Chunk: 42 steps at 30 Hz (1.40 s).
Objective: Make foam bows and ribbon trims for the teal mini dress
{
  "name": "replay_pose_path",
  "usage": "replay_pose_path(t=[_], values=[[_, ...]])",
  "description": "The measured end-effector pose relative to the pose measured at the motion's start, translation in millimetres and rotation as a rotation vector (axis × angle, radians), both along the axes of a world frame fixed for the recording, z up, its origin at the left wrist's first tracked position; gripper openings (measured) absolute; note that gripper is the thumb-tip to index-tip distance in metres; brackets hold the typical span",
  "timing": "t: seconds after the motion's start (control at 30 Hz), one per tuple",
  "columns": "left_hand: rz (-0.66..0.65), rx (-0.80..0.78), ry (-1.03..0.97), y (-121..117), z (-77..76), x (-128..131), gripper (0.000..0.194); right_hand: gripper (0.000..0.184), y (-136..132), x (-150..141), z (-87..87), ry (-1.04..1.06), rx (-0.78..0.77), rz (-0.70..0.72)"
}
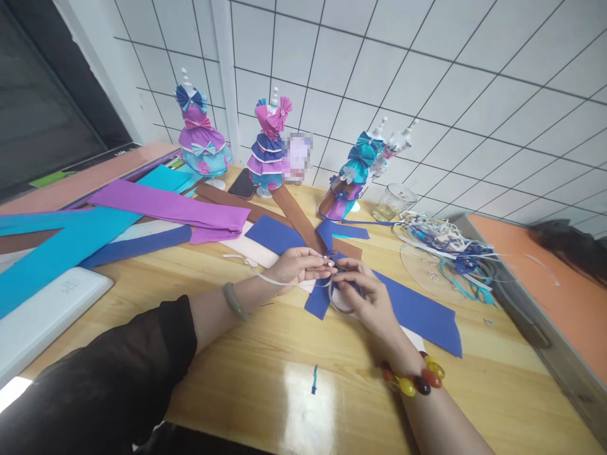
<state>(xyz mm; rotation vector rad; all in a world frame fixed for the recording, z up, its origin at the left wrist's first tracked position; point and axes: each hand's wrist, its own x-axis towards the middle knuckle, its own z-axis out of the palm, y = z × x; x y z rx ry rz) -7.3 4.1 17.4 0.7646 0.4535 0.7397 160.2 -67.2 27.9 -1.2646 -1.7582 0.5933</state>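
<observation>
Near the middle of the table, my left hand [300, 266] is turned partly palm up, its thumb and fingers closing around something small with whitish bits at the fingertips. A thin white ribbon [275, 282] loops beneath that hand. My right hand [364, 292] meets it from the other side, fingers curled and tips close together; what they pinch is too small to name. Just below the right fingers shows a pale round ring-like thing [342, 302], partly hidden. Under both hands lie dark blue fabric strips [317, 304], crossing one another.
Dressed miniature mannequins [202, 139] stand along the tiled wall. Purple fabric [175, 205] and turquoise strips [71, 249] cover the left side. At right are a ribbon pile [441, 243] and a glass jar [393, 201]. A phone [241, 184] lies at the back; a small teal scrap [314, 380] lies in front.
</observation>
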Motion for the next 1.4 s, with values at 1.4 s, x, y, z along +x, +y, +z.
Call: replay_pose_path(t=[1.4], values=[[-0.181,0.173,0.132,-2,-4.7,2,0.029,0.034,-1,38,23.9,0.049,-0.606,0.133]])
